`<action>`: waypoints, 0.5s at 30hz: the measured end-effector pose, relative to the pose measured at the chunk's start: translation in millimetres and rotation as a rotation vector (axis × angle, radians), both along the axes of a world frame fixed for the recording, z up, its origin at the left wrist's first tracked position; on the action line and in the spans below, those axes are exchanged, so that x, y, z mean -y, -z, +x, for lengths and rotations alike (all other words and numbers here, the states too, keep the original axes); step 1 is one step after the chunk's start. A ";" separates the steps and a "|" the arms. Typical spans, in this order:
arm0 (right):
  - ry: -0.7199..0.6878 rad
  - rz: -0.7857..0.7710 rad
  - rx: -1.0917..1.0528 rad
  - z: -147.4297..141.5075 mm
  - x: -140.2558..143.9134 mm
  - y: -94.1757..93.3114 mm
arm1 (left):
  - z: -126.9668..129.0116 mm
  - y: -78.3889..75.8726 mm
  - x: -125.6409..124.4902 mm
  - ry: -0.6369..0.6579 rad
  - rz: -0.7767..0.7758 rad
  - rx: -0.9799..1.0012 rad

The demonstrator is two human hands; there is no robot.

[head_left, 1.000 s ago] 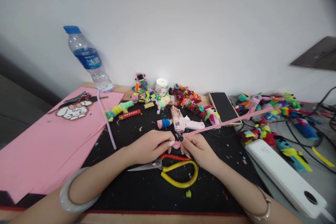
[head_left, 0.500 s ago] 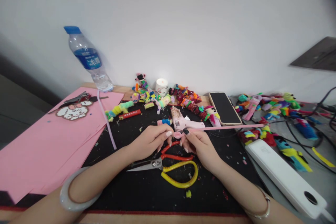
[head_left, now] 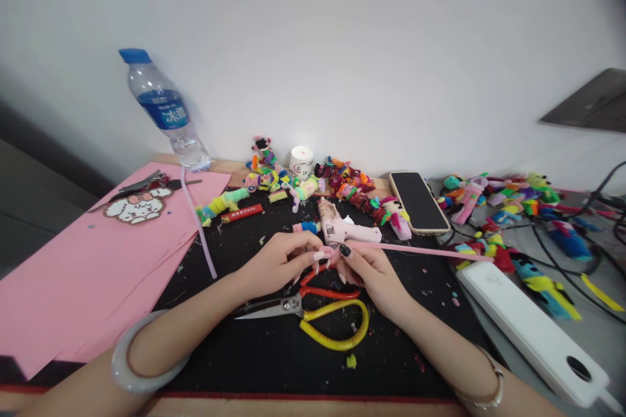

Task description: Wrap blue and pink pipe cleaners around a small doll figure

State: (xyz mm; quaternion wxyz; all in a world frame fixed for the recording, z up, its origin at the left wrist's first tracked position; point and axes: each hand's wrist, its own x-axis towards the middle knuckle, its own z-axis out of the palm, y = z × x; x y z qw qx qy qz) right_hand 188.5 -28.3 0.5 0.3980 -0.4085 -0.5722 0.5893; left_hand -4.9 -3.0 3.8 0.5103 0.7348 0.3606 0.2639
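Observation:
My left hand (head_left: 278, 264) and my right hand (head_left: 369, 272) meet over the black mat (head_left: 274, 352), both pinching the coiled end of a long pink pipe cleaner (head_left: 420, 251). Its free length runs out to the right, low over the mat toward the white power strip (head_left: 528, 326). Just beyond my fingers lies a pink glue gun (head_left: 345, 228). Scissors with red and yellow handles (head_left: 317, 313) lie right under my hands.
A water bottle (head_left: 163, 111) stands back left beside pink paper sheets (head_left: 78, 267) with a beaded figure (head_left: 134, 207). Several colourful pipe-cleaner figures (head_left: 342, 186), a small white jar (head_left: 301, 160) and a phone (head_left: 418, 201) line the back. Cables and more figures (head_left: 528, 208) crowd the right.
The free end of the pink pipe cleaner has swung down from pointing up-right to lying nearly level. My hands lifted slightly off the scissors and keep turning the coil.

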 end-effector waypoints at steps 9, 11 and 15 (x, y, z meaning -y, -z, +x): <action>0.175 0.040 -0.022 2.9 1.0 7.1 | 0.0 0.6 0.8 -0.005 0.022 -0.016; 0.180 0.037 -0.011 3.7 0.9 7.4 | -0.2 0.8 0.6 -0.007 0.018 -0.019; 0.164 0.035 -0.009 4.2 0.8 5.4 | -1.0 1.8 0.0 -0.005 0.004 -0.004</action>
